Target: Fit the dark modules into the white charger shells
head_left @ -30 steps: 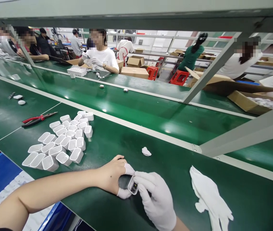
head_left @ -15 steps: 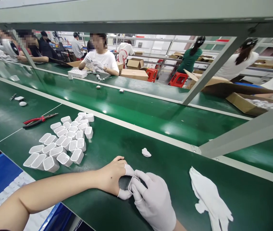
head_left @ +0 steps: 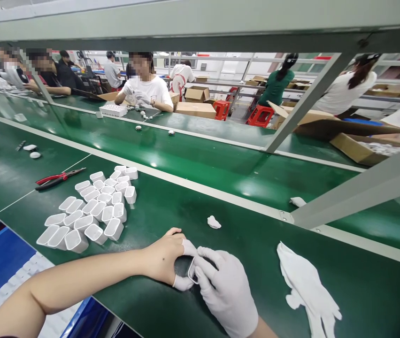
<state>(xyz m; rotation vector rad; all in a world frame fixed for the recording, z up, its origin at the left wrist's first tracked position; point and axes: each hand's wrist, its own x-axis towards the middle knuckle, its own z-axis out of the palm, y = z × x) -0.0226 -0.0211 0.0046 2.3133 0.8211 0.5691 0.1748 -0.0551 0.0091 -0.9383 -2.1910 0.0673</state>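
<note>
At the near middle of the green surface (head_left: 172, 202), the left hand (head_left: 165, 258) has its fingers around a small white-rimmed case (head_left: 192, 273); a steady, gentle grip suits the right hand (head_left: 226, 292), its fingers narrow at the opening, contents hidden.

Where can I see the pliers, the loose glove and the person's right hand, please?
Pliers (head_left: 65, 176): head view, at the pivot.
Loose glove (head_left: 305, 279): head view, on its main body, between cuff and fingers.
Right hand (head_left: 228, 288): head view, on the gloved back of the hand.
</note>
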